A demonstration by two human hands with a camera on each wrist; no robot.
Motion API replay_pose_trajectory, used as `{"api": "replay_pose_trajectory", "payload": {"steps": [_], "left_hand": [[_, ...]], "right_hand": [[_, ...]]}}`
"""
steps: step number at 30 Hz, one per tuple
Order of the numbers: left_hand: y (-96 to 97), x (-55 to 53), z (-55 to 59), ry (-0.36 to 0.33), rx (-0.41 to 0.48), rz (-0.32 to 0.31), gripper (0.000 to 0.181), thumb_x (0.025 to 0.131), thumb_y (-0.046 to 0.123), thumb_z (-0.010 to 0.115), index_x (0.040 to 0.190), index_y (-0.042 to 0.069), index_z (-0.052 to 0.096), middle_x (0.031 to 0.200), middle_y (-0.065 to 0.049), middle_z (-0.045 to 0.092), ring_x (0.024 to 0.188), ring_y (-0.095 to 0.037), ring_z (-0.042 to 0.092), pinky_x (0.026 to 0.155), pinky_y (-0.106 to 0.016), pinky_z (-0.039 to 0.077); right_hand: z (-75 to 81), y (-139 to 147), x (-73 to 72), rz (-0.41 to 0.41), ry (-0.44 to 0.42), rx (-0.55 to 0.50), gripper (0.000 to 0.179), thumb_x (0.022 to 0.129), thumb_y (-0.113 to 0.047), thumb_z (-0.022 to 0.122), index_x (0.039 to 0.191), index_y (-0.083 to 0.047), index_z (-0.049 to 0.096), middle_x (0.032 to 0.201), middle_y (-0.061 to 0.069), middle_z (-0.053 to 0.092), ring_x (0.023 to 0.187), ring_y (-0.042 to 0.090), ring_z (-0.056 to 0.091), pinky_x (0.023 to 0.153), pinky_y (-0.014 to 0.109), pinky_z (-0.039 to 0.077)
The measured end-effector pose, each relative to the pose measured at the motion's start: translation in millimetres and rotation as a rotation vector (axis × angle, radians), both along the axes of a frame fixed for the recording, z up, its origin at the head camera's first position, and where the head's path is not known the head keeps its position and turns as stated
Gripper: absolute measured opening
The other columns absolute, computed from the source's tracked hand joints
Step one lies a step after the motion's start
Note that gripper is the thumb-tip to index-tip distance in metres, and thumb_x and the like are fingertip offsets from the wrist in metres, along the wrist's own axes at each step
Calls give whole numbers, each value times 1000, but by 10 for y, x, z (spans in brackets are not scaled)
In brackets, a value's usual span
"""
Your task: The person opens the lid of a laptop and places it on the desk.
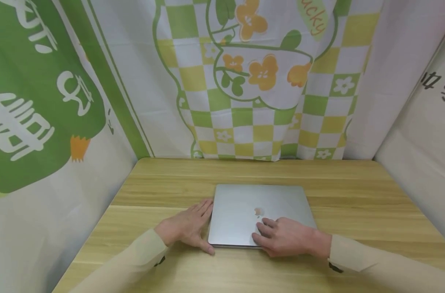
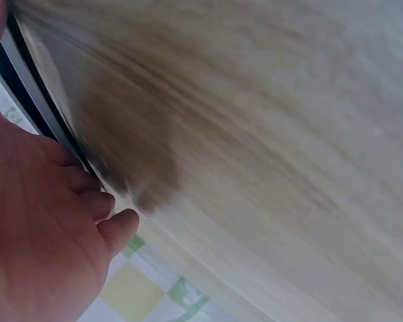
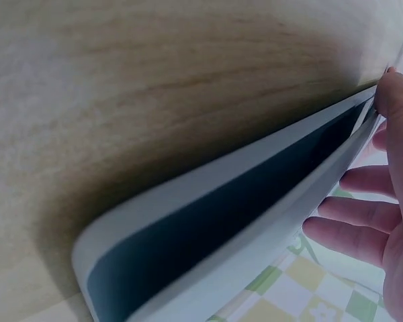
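A silver laptop [image 1: 237, 207] lies on the wooden table, a round-cornered lid on top with a small logo near its middle. In the right wrist view a narrow dark gap shows between the lid [image 3: 248, 248] and the base [image 3: 181, 184]. My right hand [image 1: 290, 237] is at the front edge: the thumb sits at the gap and the curled fingers lie over the lid, pinching it. Alongside the left edge rests my left hand [image 1: 187, 226], fingers extended against the laptop's side and thumb by the front left corner.
The wood-grain table [image 1: 164, 183] extends around the laptop on all sides. Behind it hangs a cloth [image 1: 244, 122] with green and yellow checks and flowers. White and green printed cloth [image 1: 35, 101] covers the left side, with white cloth [image 1: 420, 142] on the right.
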State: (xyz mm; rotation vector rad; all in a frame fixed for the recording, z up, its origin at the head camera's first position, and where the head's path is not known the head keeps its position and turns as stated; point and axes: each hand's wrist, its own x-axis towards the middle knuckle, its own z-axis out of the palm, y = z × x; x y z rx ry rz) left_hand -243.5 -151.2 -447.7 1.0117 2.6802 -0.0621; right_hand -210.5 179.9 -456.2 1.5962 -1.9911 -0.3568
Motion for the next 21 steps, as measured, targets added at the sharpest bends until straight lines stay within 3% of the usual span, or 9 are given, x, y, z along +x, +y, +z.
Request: {"api": "replay_pose_trajectory", "payload": {"steps": [7, 15, 21], "left_hand": [[3, 26, 1, 21, -3, -3, 127, 74, 89, 45, 156, -1, 11, 165, -19, 5, 153, -34, 11, 123, -46, 21], [33, 25, -12, 66, -15, -4, 125, 75, 89, 44, 155, -2, 13, 165, -19, 8, 153, -32, 12, 123, -45, 24], [42, 17, 1, 74, -24, -12, 124, 76, 88, 45, 155, -2, 14, 165, -19, 9, 153, -32, 13, 123, -44, 25]], "right_hand": [[40, 24, -5, 3, -24, -7, 25, 97, -35, 47, 107, -17, 61, 97, 0, 70, 84, 16, 71, 48, 24, 54], [25, 32, 12, 6, -6, -19, 29, 100, -31, 37, 103, -17, 62, 96, -1, 69, 82, 14, 68, 46, 23, 51], [-13, 66, 23, -46, -51, -22, 25, 97, -36, 52, 111, -17, 62, 106, -1, 68, 91, 15, 67, 55, 25, 56]]}}
